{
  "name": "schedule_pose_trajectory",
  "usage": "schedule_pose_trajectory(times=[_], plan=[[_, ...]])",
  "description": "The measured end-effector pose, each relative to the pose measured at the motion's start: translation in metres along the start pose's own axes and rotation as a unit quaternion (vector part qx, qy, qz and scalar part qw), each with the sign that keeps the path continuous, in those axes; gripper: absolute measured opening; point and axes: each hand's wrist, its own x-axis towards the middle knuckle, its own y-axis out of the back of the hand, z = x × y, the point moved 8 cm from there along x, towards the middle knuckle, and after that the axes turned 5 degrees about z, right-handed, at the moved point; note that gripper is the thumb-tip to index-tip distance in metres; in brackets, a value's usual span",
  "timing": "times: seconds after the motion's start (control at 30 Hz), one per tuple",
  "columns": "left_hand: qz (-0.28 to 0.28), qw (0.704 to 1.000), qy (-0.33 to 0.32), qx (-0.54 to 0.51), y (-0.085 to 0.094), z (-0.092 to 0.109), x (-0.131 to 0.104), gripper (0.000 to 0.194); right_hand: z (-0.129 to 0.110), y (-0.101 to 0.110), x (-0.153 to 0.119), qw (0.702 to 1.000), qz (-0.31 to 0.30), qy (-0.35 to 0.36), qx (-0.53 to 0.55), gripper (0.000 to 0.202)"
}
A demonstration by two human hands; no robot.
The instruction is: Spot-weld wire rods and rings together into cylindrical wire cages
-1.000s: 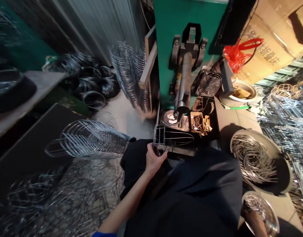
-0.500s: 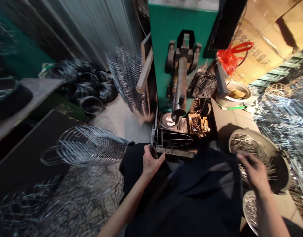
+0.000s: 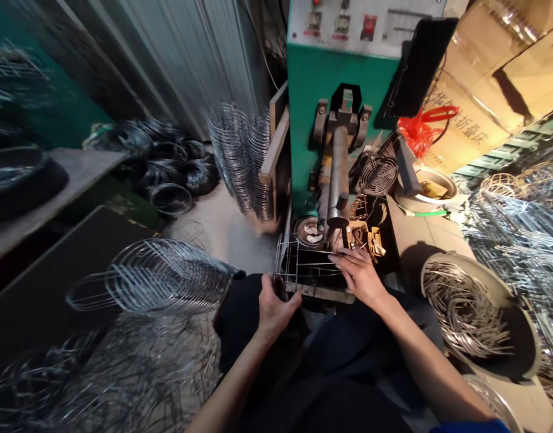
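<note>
two hands (image 3: 276,308) touch one wire frame (image 3: 297,263).

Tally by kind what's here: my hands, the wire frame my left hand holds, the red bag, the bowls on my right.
Hands: 2 (left hand, right hand)
Wire frame: 1
Red bag: 1
Bowls: 3 (tan bowl, cream bowl, metal bowl)
Total: 7

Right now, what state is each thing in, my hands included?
Wire frame, held by its left end
Left hand, closed on it
Right hand, at its right part, grip unclear
Large bowl, uncovered, partly filled with wires
Red bag, crumpled
Pale tub, uncovered
Green machine, on or off unclear
</note>
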Motion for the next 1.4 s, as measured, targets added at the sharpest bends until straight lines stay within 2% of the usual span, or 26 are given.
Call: schedule_pose_trajectory(times=[0.17, 0.57, 0.83, 1.03, 1.2, 1.33, 1.4], plan=[[0.011, 1.0, -0.003, 0.008, -0.002, -0.001, 0.005, 0.048, -0.005, 0.007, 0.012, 0.999, 0.046, 0.019, 0.007, 0.026], [0.047, 0.999, -0.022, 0.009, -0.001, 0.003, 0.009, 0.05, -0.008, 0.009, 0.023, 0.994, 0.103, 0.031, 0.007, 0.022], [0.065, 0.998, -0.022, 0.017, 0.001, 0.009, 0.01, 0.045, -0.006, 0.005, 0.024, 0.993, 0.117, 0.021, 0.001, 0.02], [0.09, 0.993, -0.052, 0.056, 0.0, 0.006, 0.014, 0.045, -0.006, 0.001, 0.027, 0.991, 0.136, 0.011, -0.004, 0.022], [0.086, 0.994, -0.043, 0.055, 0.001, 0.006, 0.013, 0.046, 0.005, 0.007, 0.026, 0.988, 0.147, -0.045, 0.021, 0.008], [0.07, 0.996, -0.031, 0.053, 0.001, 0.01, 0.013, 0.047, 0.014, 0.014, 0.026, 0.986, 0.123, -0.075, 0.081, 0.013], [0.064, 0.996, -0.025, 0.049, 0.001, 0.011, 0.014, 0.046, 0.018, 0.019, 0.026, 0.984, 0.131, -0.084, 0.089, 0.015]])
